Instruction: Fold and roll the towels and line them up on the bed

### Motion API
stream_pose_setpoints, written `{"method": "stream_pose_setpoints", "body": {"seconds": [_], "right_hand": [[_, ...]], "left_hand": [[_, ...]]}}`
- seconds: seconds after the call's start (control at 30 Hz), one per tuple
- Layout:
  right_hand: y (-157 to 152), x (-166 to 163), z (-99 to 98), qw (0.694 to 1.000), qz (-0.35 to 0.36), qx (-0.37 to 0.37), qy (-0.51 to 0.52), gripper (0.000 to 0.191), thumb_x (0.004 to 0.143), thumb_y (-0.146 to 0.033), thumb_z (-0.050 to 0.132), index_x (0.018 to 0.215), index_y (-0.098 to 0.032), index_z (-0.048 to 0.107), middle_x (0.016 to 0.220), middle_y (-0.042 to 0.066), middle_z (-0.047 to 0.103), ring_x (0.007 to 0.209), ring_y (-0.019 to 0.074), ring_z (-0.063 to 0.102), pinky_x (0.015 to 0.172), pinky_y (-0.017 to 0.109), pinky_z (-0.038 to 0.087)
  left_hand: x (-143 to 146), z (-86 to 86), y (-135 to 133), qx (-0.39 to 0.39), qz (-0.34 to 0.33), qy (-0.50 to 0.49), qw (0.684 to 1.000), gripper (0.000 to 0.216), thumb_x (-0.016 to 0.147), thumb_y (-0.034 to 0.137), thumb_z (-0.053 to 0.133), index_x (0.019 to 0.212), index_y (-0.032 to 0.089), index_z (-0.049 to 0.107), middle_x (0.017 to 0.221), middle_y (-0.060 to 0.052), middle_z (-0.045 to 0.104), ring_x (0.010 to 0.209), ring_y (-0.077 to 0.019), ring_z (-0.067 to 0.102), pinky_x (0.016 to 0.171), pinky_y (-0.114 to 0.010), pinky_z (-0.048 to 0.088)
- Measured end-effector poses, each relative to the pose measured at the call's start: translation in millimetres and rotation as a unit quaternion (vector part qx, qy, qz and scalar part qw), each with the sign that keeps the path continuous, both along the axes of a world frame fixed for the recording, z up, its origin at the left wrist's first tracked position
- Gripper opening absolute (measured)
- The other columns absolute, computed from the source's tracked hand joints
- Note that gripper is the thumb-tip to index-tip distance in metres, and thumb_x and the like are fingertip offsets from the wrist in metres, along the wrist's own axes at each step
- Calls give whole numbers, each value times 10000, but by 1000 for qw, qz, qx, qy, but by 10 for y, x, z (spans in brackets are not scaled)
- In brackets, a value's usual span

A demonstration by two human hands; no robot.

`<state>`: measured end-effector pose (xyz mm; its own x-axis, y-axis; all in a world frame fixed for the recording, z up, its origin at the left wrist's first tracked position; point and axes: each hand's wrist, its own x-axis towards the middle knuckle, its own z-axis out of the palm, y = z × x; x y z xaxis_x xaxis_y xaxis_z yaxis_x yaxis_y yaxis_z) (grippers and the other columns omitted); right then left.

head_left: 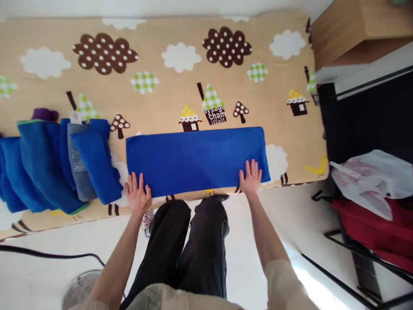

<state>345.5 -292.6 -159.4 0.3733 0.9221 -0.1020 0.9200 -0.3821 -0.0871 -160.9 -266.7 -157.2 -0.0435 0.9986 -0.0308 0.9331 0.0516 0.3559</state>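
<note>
A blue cloth (pixel 196 160) lies folded into a long flat band near the front edge of a bed covered by a tan sheet (pixel 180 94) printed with clouds and houses. My left hand (pixel 138 193) rests flat at the cloth's near left corner, fingers spread. Flat on the near right corner lies my right hand (pixel 251 177), fingers stretched out. Neither hand grips anything.
A row of folded blue and grey cloths (pixel 61 165) leans at the bed's left, with a purple item (pixel 45 114) behind. A wooden cabinet (pixel 348 30) stands at top right. A white plastic bag (pixel 371 178) over a red thing sits at right. A black cable (pixel 48 255) runs along the floor.
</note>
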Motion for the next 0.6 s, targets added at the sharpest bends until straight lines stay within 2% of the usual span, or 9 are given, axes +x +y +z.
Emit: {"method": "stream_pose_setpoints", "body": {"seconds": [0.07, 0.13, 0.23, 0.33, 0.43, 0.53, 0.6], "right_hand": [[-53, 358, -39, 997, -76, 2, -8, 670, 1056, -420, 269, 1671, -155, 298, 1738, 160, 255, 1627, 293, 177, 1283, 608, 189], [-17, 575, -51, 991, -136, -6, 3, 692, 1056, -447, 241, 1687, -163, 246, 1746, 170, 222, 1632, 308, 153, 1275, 644, 170], [98, 612, 29, 978, -196, -52, 45, 716, 1055, -482, 215, 1701, -176, 184, 1766, 158, 148, 1643, 310, 90, 1280, 663, 115], [48, 421, 250, 954, -274, -91, 85, 756, 1043, -510, 258, 1699, -143, 185, 1772, 165, 101, 1644, 338, 67, 1290, 649, 71], [-316, 163, 527, 919, -360, -81, 136, 828, 1005, -524, 362, 1690, -94, 187, 1764, 203, 87, 1636, 376, 99, 1282, 646, 125], [-868, -134, 768, 916, -340, -39, 207, 896, 976, -571, 414, 1661, -22, 235, 1735, 273, 134, 1621, 392, 182, 1269, 627, 200], [-1205, -409, 919, 910, -321, -20, 263, 892, 978, -614, 404, 1606, 18, 352, 1676, 319, 287, 1572, 390, 330, 1249, 575, 291]], "left_hand": [[-7, -30, 1, 4, 1, 5, 1000, 661, 1023, 359, 418, 1651, 159, 370, 1763, -115, 176, 1644, -296, 141, 1335, -560, 91], [3, -41, 2, 6, 0, 12, 1000, 659, 1028, 364, 408, 1653, 159, 366, 1764, -110, 175, 1645, -291, 137, 1334, -556, 91], [27, -17, 0, -2, 0, 21, 1000, 654, 1038, 369, 378, 1653, 150, 361, 1766, -111, 170, 1648, -278, 122, 1337, -538, 79], [17, 44, 24, -15, 1, 21, 1000, 656, 1044, 378, 352, 1650, 128, 362, 1765, -131, 166, 1648, -276, 119, 1337, -528, 76], [-3, 141, 73, -34, 5, 6, 999, 670, 1030, 384, 370, 1640, 108, 373, 1754, -163, 187, 1643, -306, 139, 1326, -559, 97], [95, 316, 3, -53, 38, -6, 998, 675, 1001, 376, 413, 1596, 58, 438, 1726, -233, 227, 1629, -376, 160, 1294, -631, 147], [277, 497, -212, -63, 30, -10, 998, 637, 1006, 355, 390, 1550, 42, 499, 1683, -265, 319, 1607, -398, 232, 1270, -660, 199]]}}
